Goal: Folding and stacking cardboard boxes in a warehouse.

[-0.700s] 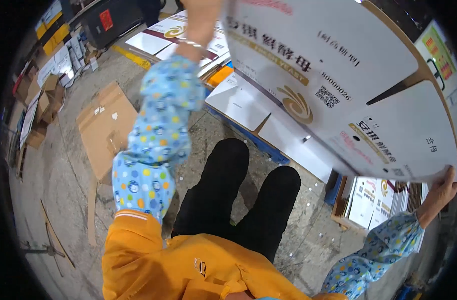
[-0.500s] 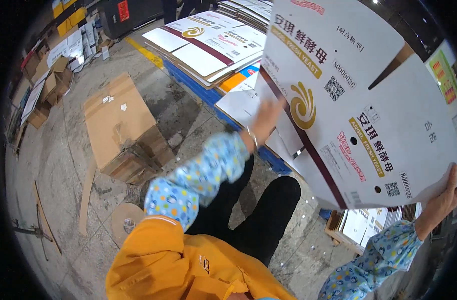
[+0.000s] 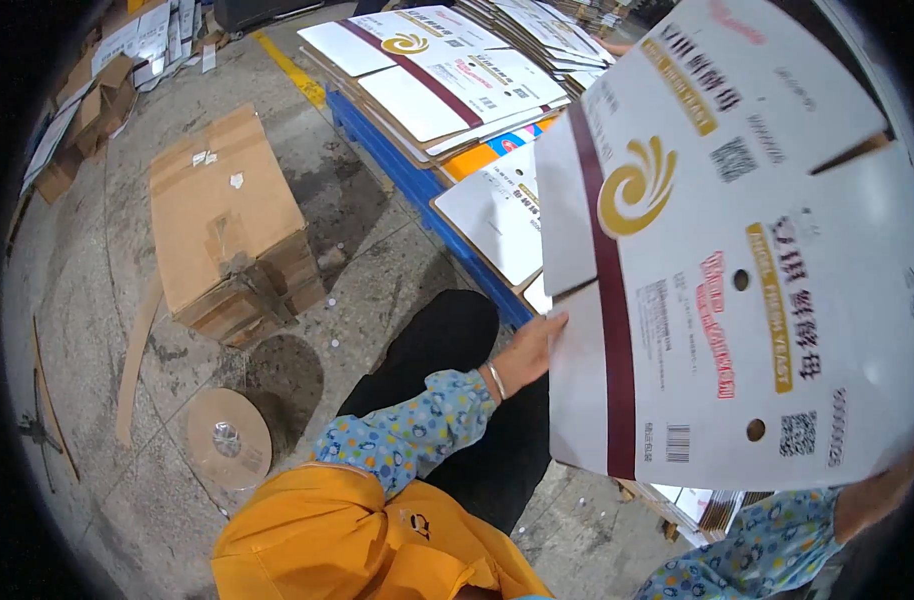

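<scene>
A large flat printed cardboard box blank [image 3: 697,300] is held up at the right. It is white with a dark red stripe, gold swirl and punched holes, and has slots at its edges. My left hand [image 3: 529,355] is closed on its left edge, below the slot. At the lower right corner my right hand [image 3: 892,490] supports the blank from behind. Its fingers are hidden, and only the wrist and part of the hand show. Patterned blue sleeves cover both forearms.
Stacked blanks [image 3: 427,90] lie on a blue pallet [image 3: 407,190] ahead. More blanks [image 3: 692,505] are bundled at the lower right. A brown carton [image 3: 227,220] and a roll of brown strip [image 3: 229,438] rest on the floor at the left. Opened cartons [image 3: 87,130] lie farther off.
My left hand has moved down and towards me, onto the blank's left edge. The blank has turned more upright and come lower, covering most of my right hand. The view has shifted.
</scene>
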Available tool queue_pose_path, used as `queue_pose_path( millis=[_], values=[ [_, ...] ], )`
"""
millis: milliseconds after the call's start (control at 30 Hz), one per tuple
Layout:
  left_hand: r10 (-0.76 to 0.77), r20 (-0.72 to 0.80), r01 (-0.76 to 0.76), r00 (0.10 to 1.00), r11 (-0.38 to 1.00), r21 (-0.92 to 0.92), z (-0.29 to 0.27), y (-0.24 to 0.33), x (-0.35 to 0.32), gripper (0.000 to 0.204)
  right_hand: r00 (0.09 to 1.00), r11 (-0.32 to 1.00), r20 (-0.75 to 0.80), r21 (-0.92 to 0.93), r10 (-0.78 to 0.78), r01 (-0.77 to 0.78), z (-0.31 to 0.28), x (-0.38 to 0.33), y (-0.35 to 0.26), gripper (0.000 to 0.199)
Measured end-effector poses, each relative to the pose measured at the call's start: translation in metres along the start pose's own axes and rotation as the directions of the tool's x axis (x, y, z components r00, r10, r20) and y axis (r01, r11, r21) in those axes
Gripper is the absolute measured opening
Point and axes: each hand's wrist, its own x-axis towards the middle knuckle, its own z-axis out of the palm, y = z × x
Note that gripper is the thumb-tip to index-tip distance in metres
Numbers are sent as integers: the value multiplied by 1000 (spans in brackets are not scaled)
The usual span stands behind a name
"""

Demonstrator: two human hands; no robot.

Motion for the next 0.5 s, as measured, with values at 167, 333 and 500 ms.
queue_pose_path(
  millis=[167,333,500],
  values=[
    [486,7,-454,874,811,369,69,94,-36,49,909,837,19,-384,-415,390,51,-36,-87,48],
    [755,44,-677,655,559,478,96,179,-54,43,855,670,89,582,511,-461,145,-35,-119,55],
    [866,89,-733,492,357,580,105,266,-39,44,743,431,561,606,364,-669,237,-89,-111,24]
  ],
)
